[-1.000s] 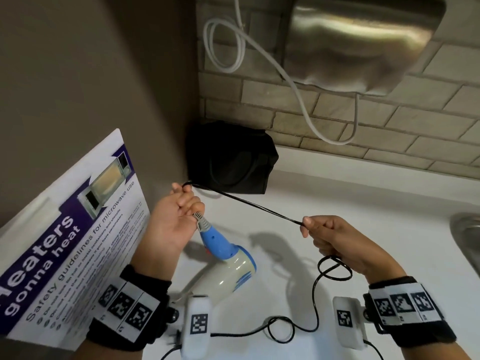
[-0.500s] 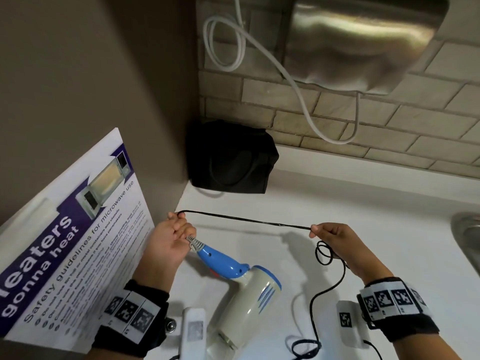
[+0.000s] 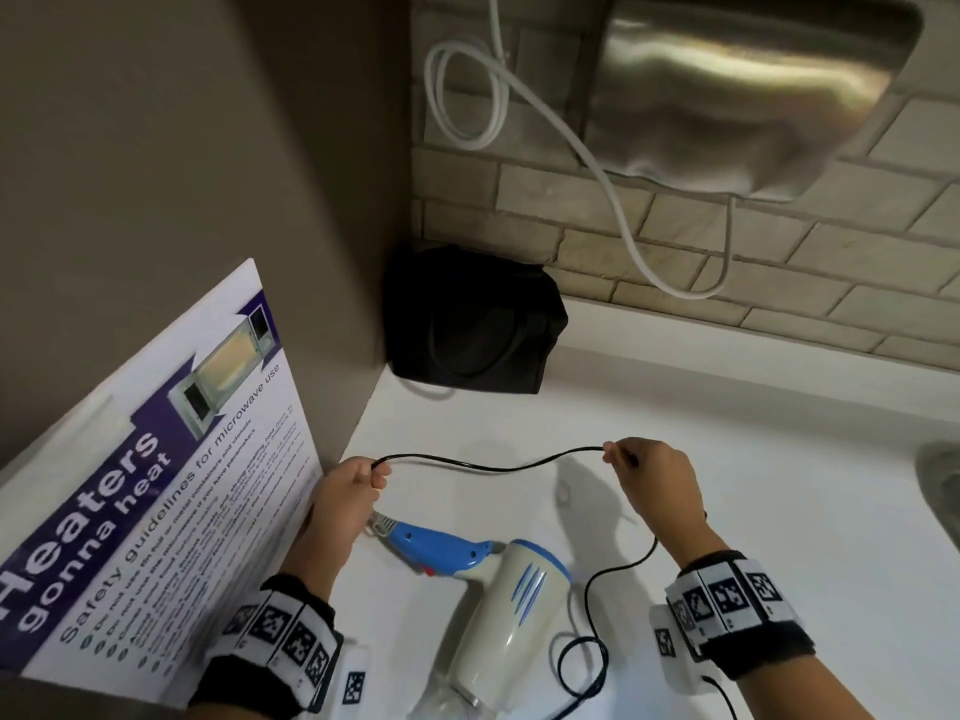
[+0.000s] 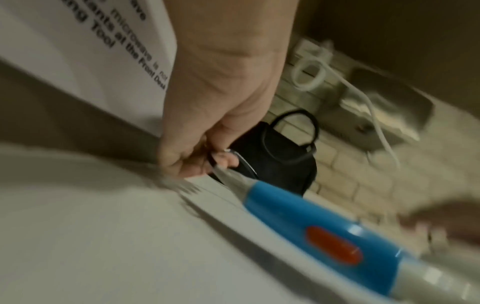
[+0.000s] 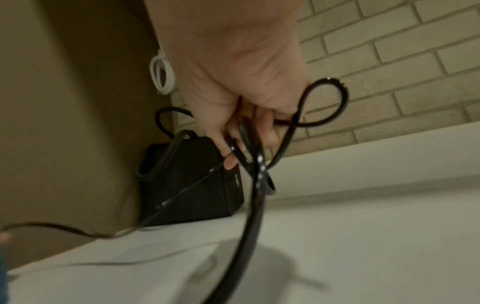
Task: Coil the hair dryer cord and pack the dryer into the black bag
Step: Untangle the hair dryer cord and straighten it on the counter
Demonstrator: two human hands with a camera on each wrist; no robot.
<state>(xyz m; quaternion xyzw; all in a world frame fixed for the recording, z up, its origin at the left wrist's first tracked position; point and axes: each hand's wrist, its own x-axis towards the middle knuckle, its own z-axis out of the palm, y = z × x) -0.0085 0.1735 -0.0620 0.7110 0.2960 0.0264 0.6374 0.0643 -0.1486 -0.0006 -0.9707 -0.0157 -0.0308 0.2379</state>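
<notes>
A white hair dryer (image 3: 511,610) with a blue handle (image 3: 436,545) (image 4: 324,228) lies on the white counter (image 3: 753,459) between my wrists. Its black cord (image 3: 493,464) sags slack between my two hands. My left hand (image 3: 358,483) (image 4: 205,162) grips the cord just beyond the handle's grey strain relief. My right hand (image 3: 631,459) (image 5: 241,139) grips the cord further along; a small loop (image 5: 324,102) stands out past its fingers. From there the cord drops to a loose coil (image 3: 584,667) near the dryer's barrel. The black bag (image 3: 472,324) (image 5: 187,181) sits in the back corner, apart from both hands.
A leaning microwave-safety poster (image 3: 156,485) borders my left arm. A steel hand dryer (image 3: 753,90) with a white cable (image 3: 587,153) hangs on the brick wall above. A sink's rim (image 3: 940,485) shows at the right edge.
Both hands have come down toward the counter. The dryer swung from hanging upright to lying flat. The cord between the hands went from taut to sagging, and the right hand moved right.
</notes>
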